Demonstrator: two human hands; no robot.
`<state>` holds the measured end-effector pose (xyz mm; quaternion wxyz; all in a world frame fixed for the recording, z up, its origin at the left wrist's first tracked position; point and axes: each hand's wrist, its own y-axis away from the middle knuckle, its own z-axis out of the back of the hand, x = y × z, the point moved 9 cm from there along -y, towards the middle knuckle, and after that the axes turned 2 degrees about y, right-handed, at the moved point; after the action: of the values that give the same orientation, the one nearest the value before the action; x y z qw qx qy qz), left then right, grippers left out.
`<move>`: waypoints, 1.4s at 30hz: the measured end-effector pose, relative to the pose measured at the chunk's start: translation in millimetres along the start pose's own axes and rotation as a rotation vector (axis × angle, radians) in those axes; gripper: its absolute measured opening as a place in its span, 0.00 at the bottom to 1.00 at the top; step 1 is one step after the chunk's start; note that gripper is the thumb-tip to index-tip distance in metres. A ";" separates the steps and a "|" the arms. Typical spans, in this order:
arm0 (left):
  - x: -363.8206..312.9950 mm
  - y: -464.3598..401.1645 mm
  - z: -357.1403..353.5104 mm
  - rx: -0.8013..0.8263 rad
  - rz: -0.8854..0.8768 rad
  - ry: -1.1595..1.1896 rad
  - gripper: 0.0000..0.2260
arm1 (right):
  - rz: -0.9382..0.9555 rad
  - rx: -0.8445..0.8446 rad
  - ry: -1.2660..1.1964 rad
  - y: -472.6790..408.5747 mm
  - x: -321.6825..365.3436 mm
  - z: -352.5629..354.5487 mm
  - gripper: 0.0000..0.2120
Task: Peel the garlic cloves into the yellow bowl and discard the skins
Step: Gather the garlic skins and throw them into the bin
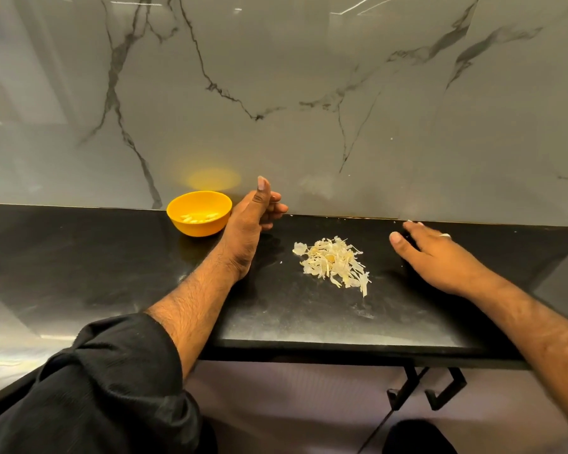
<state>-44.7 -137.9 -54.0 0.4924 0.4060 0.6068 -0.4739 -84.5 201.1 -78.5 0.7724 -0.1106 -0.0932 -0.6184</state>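
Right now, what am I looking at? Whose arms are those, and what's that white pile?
No machine here: the camera sits on a person's head, looking down at their own arms. The left hand stands on its edge beside the yellow bowl, thumb up, fingers loosely curled, holding nothing. The right hand lies flat and open on the black counter. The white pile between the hands is garlic skins. The peeled cloves lie in the bowl. Behind is a marble wall.
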 end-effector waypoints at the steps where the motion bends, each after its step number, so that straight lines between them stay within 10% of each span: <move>1: 0.2 -0.2 -1.0 0.002 0.000 -0.002 0.36 | -0.009 0.034 0.057 -4.1 2.7 -5.8 0.55; 8: 1.3 2.5 2.9 -0.024 -0.004 0.011 0.35 | 0.208 0.204 -0.023 -11.7 51.7 -25.4 0.60; 12: -0.7 3.7 1.8 -0.024 -0.004 0.015 0.36 | 0.196 -0.002 -0.542 4.4 25.4 9.3 0.39; 19: -1.7 4.0 0.4 -0.024 -0.014 0.004 0.36 | 0.066 0.082 0.148 -16.3 33.0 -22.7 0.59; 28: -4.1 8.2 1.2 -0.039 -0.009 0.022 0.36 | 0.276 0.148 -0.499 3.7 90.3 -13.5 0.49; 31: -5.6 10.0 1.9 -0.044 -0.009 0.022 0.36 | 0.131 -0.134 -0.245 -7.9 47.7 7.7 0.51; 35: -6.1 8.2 -0.1 -0.037 -0.015 0.020 0.36 | 0.089 0.030 0.075 -18.2 51.2 -19.0 0.55; 42: -5.6 9.4 0.2 -0.041 -0.009 0.039 0.36 | 0.315 0.240 -0.360 -19.0 98.5 -30.3 0.48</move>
<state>-34.6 -136.2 -50.1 0.4868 0.4021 0.6276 -0.4555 -81.4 96.3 -78.8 0.8379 -0.1395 -0.2832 -0.4454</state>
